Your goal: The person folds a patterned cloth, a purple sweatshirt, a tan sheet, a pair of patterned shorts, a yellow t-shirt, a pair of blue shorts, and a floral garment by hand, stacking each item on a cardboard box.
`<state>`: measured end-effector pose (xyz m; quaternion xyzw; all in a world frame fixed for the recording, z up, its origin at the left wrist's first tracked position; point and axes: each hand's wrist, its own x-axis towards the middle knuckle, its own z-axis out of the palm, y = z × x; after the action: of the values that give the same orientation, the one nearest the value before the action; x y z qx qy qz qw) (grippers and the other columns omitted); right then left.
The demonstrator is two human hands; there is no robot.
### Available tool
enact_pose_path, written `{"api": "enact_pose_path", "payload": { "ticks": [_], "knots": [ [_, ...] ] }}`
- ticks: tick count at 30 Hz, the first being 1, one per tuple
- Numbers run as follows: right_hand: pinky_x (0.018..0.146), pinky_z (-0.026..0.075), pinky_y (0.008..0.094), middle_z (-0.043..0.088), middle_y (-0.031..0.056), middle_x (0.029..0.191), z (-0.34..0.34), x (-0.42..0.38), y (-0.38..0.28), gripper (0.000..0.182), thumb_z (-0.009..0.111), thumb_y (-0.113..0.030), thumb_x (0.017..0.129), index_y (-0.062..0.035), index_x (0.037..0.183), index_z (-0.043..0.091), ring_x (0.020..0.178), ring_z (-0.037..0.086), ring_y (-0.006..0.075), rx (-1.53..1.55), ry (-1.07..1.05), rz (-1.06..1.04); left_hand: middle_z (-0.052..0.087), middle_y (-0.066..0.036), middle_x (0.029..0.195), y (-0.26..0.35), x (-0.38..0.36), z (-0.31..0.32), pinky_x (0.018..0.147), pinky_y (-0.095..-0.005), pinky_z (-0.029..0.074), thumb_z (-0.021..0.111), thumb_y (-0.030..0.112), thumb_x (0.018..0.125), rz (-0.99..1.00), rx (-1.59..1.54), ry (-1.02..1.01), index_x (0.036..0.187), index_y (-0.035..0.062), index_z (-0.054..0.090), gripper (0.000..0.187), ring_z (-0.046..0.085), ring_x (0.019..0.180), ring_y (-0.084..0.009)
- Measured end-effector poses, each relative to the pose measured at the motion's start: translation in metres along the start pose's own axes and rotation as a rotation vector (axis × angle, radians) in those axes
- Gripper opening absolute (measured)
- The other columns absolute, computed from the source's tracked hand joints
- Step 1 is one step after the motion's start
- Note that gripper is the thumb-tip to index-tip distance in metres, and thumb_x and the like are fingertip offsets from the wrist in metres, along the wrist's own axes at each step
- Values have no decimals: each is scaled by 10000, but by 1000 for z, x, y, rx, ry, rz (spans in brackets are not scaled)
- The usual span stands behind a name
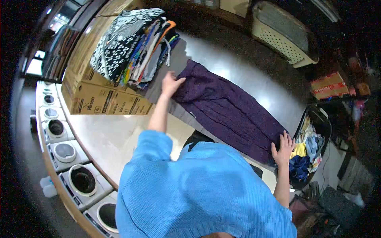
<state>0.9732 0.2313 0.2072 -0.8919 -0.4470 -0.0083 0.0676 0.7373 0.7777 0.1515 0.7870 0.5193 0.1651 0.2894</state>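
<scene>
The left hand (171, 85) is loosely open, thumb at the edge of the purple cloth (234, 111). From this hand, the cloth lies on the bench (218, 59) toward four o'clock, long axis ten to four. The right hand (283, 150), fingers spread, touches its four-o'clock end.

A bright blue knitted top (206, 186) with ribbed neckline (202, 229) and elbow-length sleeves (152, 146) leaves the hands (283, 151) bare.
</scene>
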Motion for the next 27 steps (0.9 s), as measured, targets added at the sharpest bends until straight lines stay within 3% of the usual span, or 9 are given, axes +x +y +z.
{"api": "enact_pose_path", "payload": {
  "ticks": [2,6,8,11,15,20,24,26,27],
  "knots": [
    [1149,100,618,234,132,1580,15,-3,-7,718,604,-497,863,-157,1460,399,1451,193,376,-64,-208,71,695,-184,842,13,7,1,801,-438,522,712,268,778,12,124,2,859,36,714,246,676,888,-344],
    [1140,44,651,125,95,1619,35,-13,-7,774,521,-589,889,-238,1532,268,1489,68,349,-88,-370,149,694,-182,832,-3,49,-11,736,-412,520,667,254,832,-4,-183,499,867,10,695,248,679,795,-333],
    [1136,51,657,135,90,1618,37,-16,-8,764,518,-590,893,-239,1528,279,1489,76,349,-88,-351,156,684,-126,942,20,41,-42,768,-400,526,563,166,931,-278,-762,492,1031,2,650,211,657,820,-266],
    [1131,65,666,146,84,1616,37,-19,-7,757,515,-597,894,-244,1524,289,1489,79,344,-74,-321,149,611,-158,1173,-66,111,-16,966,-422,502,409,48,976,-469,-1744,371,1169,-25,577,266,632,1035,-287],
    [1128,77,670,157,82,1613,40,-21,-5,752,517,-603,893,-248,1520,302,1489,85,339,-84,-301,142,631,-161,1169,0,67,-60,1011,-444,461,422,191,1022,35,-1826,105,1158,-46,576,314,619,1068,-285],
    [1130,70,666,160,79,1613,46,-21,-2,752,519,-607,892,-252,1519,303,1489,92,337,-109,-282,130,653,-83,1167,104,-34,-113,1030,-330,414,536,251,991,196,-1573,-235,1181,22,605,306,591,1114,-189],
    [1132,58,664,175,79,1610,43,-18,-4,763,567,-594,865,-248,1505,338,1488,98,338,-44,-287,157,708,-40,972,126,-89,-107,891,-278,468,674,321,902,396,-421,-916,986,27,696,307,630,973,-143],
    [1133,51,661,183,82,1608,34,-13,-9,772,595,-584,848,-245,1498,353,1487,102,339,-6,-329,189,725,-92,899,102,-88,-66,825,-313,504,710,295,863,367,-179,-1042,910,-2,700,300,674,890,-187],
    [1137,39,654,229,93,1590,34,-10,-10,745,625,-572,827,-228,1456,425,1478,133,350,44,-307,215,719,-125,876,87,-81,-47,803,-333,514,721,280,843,348,-87,-833,918,-8,692,299,685,872,-214]
  ]
}}
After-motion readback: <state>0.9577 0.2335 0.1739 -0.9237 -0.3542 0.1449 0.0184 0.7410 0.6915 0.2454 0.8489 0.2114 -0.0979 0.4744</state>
